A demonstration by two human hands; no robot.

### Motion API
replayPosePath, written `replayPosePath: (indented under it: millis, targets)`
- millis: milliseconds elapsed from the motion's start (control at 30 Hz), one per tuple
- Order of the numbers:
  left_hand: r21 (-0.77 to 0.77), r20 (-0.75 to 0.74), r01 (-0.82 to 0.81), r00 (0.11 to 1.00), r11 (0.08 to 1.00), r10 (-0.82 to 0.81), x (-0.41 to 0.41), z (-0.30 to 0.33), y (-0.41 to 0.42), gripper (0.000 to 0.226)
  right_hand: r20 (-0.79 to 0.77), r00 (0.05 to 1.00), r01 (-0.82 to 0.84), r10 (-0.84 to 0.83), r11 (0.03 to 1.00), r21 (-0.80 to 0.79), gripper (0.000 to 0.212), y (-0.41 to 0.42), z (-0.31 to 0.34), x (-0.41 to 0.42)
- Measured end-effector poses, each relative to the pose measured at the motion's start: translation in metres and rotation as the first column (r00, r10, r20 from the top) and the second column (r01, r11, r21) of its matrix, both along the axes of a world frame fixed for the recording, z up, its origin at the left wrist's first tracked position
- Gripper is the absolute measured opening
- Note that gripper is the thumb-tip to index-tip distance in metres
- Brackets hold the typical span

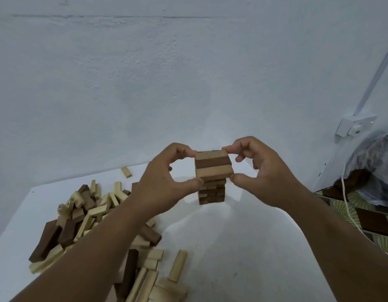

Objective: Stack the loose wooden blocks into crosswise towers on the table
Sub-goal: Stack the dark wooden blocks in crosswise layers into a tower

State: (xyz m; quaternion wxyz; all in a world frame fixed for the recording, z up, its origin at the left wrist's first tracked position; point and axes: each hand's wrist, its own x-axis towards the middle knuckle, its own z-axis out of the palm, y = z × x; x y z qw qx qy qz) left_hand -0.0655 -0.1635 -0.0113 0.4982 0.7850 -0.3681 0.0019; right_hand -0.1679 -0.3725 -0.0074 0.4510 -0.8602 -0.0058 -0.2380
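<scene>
Nearest the camera, at the lower edge of the white table (232, 258), pale wooden blocks are seen lying flat, among them one pale block (177, 265) set apart and pointing away from the viewer. A dark brown block (130, 272) is laid lengthwise beside them. Further left, a loose pile of blocks (84, 214) is spread over the table, pale and dark pieces jumbled at all angles, with a long dark block (47, 241) at its left edge.

Two bare forearms are extended over the table from the bottom of the view. The left hand (164, 179) is held against the left side of the tower (212, 177), thumb at the near corner and forefinger at the far corner of the top layer. The right hand (258, 168) is placed likewise on the right side, thumb near, fingers far. Both hands are thus closed on the top layer, which is made of three blocks side by side: pale, dark, pale. Beneath it, further layers laid crosswise are visible down to the table surface.

Beyond the pile, a single pale block (126, 172) is left alone near the table's far edge. Behind everything a pale blue-white wall (145, 73) is seen, with a white socket box (354, 125) at the right and a white cord (350, 214) hanging over a patterned floor (363, 210).
</scene>
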Motion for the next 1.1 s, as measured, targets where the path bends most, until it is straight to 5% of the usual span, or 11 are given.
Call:
replayPosePath:
  millis: [833, 1000, 1100]
  targets:
    - [0.053, -0.172, -0.015, 0.985, 0.999, 0.024, 0.054, -0.027, -0.034, 0.068, -0.153, 0.988, -0.012, 0.006, 0.999, -0.036, 0.047, -0.036, -0.02, 0.061]
    - [-0.137, -0.431, -0.084, 0.902, 0.987, 0.017, 0.033, -0.028, -0.04, 0.073, -0.189, 0.981, 0.101, -0.04, 0.941, 0.324, 0.049, -0.019, -0.022, 0.057]
    - [-0.09, -0.575, -0.221, 0.808, 0.971, 0.131, 0.012, -0.032, -0.058, 0.07, -0.264, 0.963, 0.17, -0.053, 0.879, 0.445, 0.054, 0.003, -0.031, 0.058]
